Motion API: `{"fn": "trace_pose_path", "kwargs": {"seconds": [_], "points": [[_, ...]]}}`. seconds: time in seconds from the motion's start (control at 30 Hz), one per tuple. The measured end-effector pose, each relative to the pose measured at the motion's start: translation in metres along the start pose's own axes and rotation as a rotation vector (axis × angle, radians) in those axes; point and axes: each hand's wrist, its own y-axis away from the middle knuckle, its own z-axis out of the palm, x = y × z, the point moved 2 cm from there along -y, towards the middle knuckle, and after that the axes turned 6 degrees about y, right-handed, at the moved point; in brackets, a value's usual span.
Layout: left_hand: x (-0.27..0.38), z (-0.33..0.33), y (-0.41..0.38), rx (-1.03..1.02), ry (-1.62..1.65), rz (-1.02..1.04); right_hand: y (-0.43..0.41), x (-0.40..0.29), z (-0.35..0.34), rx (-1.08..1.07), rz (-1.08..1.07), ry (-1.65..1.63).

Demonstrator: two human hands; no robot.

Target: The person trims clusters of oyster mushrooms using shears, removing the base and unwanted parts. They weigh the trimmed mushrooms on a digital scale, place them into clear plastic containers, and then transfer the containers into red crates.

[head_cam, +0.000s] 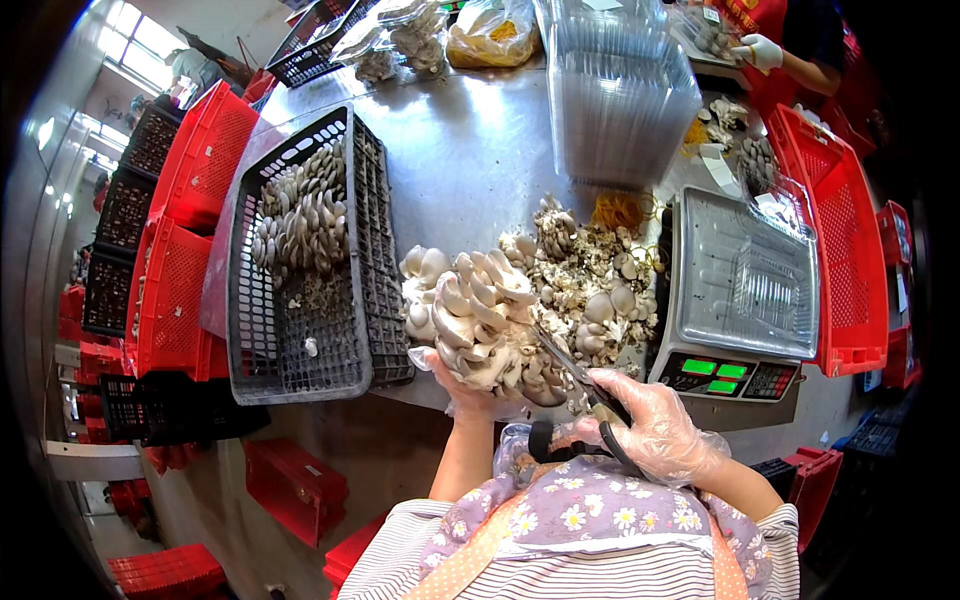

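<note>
My left hand [466, 391], in a clear plastic glove, supports a large cluster of oyster mushrooms [484, 315] from below at the table's near edge. My right hand [654, 426], gloved the same way, grips a pair of scissors [581, 375] by the black handles. The blades reach up and left into the cluster's stem side; their tips are hidden among the mushrooms. Just beyond lies a heap of mushroom trimmings and small pieces [592, 292]. More pale caps [424, 264] rest left of the held cluster.
A black crate [360, 247] with mushroom clusters stands left on the steel table [465, 135]. At right, a digital scale [739, 292] bears a clear plastic tray. Stacked clear containers [622, 97], rubber bands [621, 210] and red crates [840, 247] surround the work. A co-worker's gloved hand [761, 52] shows far right.
</note>
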Motion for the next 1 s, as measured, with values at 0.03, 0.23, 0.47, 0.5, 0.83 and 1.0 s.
{"fn": "trace_pose_path", "kwargs": {"seconds": [0.03, 0.23, 0.47, 0.5, 0.83, 1.0], "points": [[0.001, 0.0, 0.0, -0.032, 0.053, 0.003, -0.001, -0.004, -0.002, -0.021, 0.013, 0.004], [-0.002, 0.002, -0.01, -0.102, -0.041, 0.071, -0.016, -0.003, 0.002, 0.053, -0.064, 0.132], [0.043, 0.057, -0.025, -0.051, -0.161, 0.163, -0.04, -0.016, -0.028, -0.196, -0.021, 0.081], [0.042, 0.057, -0.027, -0.11, -0.174, 0.211, -0.044, -0.02, -0.034, -0.237, 0.028, 0.111], [0.032, 0.022, -0.025, -0.133, -0.294, 0.226, -0.06, -0.028, -0.021, -0.118, -0.093, 0.249], [0.017, 0.022, -0.023, 0.082, -0.059, 0.118, -0.065, -0.031, -0.026, -0.165, -0.044, 0.299]]}}
